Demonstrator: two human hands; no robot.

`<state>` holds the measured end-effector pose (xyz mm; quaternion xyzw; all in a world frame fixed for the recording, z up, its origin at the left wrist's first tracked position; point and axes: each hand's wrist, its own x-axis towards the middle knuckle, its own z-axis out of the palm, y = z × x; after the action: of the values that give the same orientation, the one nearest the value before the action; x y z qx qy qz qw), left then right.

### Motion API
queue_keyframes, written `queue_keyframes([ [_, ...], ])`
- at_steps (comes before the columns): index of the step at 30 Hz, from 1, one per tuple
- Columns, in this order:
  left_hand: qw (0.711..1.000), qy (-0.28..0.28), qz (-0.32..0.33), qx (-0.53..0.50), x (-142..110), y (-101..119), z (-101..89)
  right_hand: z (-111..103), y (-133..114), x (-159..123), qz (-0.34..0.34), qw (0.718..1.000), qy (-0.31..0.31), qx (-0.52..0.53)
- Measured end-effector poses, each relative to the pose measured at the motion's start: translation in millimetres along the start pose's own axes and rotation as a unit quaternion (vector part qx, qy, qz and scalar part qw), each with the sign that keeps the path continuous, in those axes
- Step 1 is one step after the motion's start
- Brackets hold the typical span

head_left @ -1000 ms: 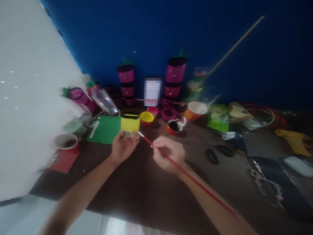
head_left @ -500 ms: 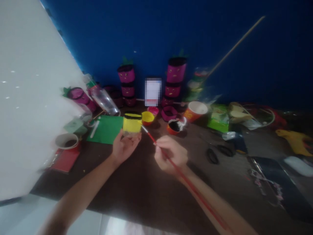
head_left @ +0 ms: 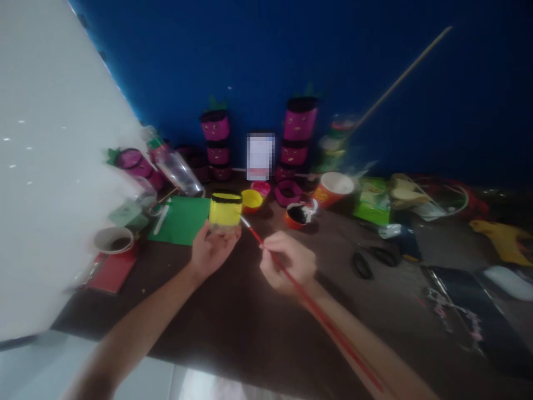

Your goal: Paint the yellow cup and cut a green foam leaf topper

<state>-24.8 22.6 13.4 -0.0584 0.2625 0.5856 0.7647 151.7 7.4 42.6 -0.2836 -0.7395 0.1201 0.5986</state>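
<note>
So the tabletop (head_left: 233, 328) is dark brown and pretty crowded, with a deep blue wall (head_left: 250, 55) at 12 o'clock and a white wall (head_left: 50, 144) around 10. Pale floor (head_left: 145, 372) peeks out at 7. Two stacked purple towers with little faces, left tower (head_left: 217, 130) and right tower (head_left: 298, 126), stand by the blue wall around 12. The paintbrush (head_left: 291, 278) is in the right hand (head_left: 289, 261), fingers pinching the red handle near the front. Its long axis runs on a diagonal: bristles toward 10 or 11 o'clock, handle end back toward 4 or 5 along the forearm. The yellow container (head_left: 225, 212) sits at about 10 o'clock from that hand, squat, upright, black-rimmed mouth facing up, with the left hand (head_left: 214, 253) cupping its unpainted lower part, fingers curled around it. Bristles are right at its 3 o'clock edge; can't tell if they're touching. A cup of yellow paint (head_left: 251, 200) is just beside it at 2, a green sheet (head_left: 179, 225) at 9, and black-handled scissors (head_left: 362, 266) lie at 3 from the right hand.
</note>
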Motion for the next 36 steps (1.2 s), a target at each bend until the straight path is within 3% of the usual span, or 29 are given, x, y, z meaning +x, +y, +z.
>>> queue_keyframes([
  [5,0.999,0.016,0.005,-0.035,0.5,1.2,1.0,-2.1,-4.0,0.8,-0.009,0.999,-0.045,0.011],
  [10,0.999,0.001,-0.032,-0.029,-2.6,3.5,2.3,-1.1,-2.3,-0.9,0.001,1.0,0.018,0.023],
  [16,0.997,-0.018,-0.069,-0.022,-6.9,1.8,2.1,1.4,-0.2,-2.5,0.006,0.999,0.031,0.025],
  [25,0.997,-0.025,-0.073,-0.021,-8.8,0.8,3.6,0.3,-1.9,-2.4,-0.008,0.999,0.019,0.026],
  [32,0.998,-0.022,-0.053,-0.008,-6.8,1.1,0.3,-2.3,-3.1,0.4,-0.02,0.997,-0.028,0.066],
  [36,0.998,-0.019,-0.049,-0.021,-7.8,1.0,2.6,-4.5,-5.5,0.9,-0.019,0.998,-0.008,0.064],
])
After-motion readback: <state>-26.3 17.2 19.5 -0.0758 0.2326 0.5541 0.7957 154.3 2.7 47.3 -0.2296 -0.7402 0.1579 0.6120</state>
